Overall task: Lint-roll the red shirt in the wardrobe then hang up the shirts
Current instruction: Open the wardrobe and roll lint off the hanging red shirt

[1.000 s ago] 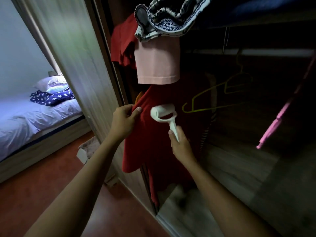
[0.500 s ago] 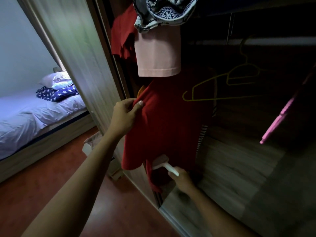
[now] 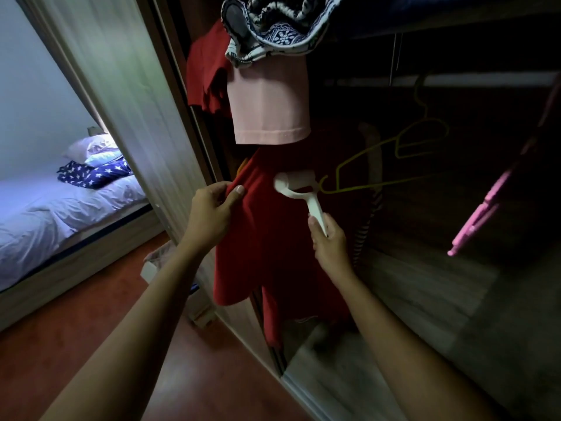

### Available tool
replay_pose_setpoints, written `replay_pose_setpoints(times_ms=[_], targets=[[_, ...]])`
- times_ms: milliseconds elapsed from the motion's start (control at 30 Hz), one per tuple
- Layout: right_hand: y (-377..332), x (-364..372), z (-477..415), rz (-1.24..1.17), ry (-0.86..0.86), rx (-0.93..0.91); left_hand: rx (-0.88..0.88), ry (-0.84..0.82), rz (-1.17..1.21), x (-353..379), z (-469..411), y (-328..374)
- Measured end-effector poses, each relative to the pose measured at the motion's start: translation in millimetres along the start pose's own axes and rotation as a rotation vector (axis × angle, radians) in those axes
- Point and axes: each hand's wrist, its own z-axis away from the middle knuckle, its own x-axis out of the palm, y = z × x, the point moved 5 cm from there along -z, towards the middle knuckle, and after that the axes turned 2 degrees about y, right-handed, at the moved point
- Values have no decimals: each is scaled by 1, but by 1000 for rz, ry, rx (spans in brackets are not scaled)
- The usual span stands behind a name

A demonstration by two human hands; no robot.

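**Change.** The white plastic lint roller (image 3: 296, 182) stands at the upper chest of the red fabric shirt (image 3: 273, 253). Half a second earlier it was at the lower hem, and a second earlier at this same upper position. One downward pass is therefore complete and the roller is reset for the next. Judgement: the rolling step is under way, and hanging up the shirts is not yet begun.

**Hands.** The right hand (image 3: 329, 241) grips the roller handle, fingers curled fully round it. The left hand (image 3: 212, 208) pinches the shirt's left edge between thumb and fingers, as before, and holds the cloth out.

**Location.** The shirt hangs at the left edge of the wardrobe opening, just beside the pale wood-grain sliding door (image 3: 121, 101).

**Materials and shapes.**
- Shirt: soft, matte cloth that drapes limply below the left hand.
- Roller: a cylindrical head on a curved yoke, with a smooth, rigid handle.
- Pink garment with a stitched hem (image 3: 270, 110): hangs above the shirt.
- Navy-and-white patterned cloth (image 3: 273, 25): lies bunched above the pink garment.
- Thin yellow-green wire hanger (image 3: 394, 159): hangs empty to the right.
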Motion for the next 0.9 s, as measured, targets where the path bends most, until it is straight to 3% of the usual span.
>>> replay_pose_setpoints(times_ms=[200, 400, 533, 667, 900], targets=[[33, 1, 6, 59, -45, 31, 23, -4, -18, 2, 1, 4], [122, 3, 48, 204, -113, 217, 17, 2, -13, -1, 3, 3], [174, 2, 69, 362, -253, 397, 25, 22, -40, -2, 3, 3], [178, -7, 67, 394, -319, 446, 23, 30, -36, -5, 2, 4], [117, -30, 4, 233, 7, 247, 25, -5, -2, 0, 8, 11]])
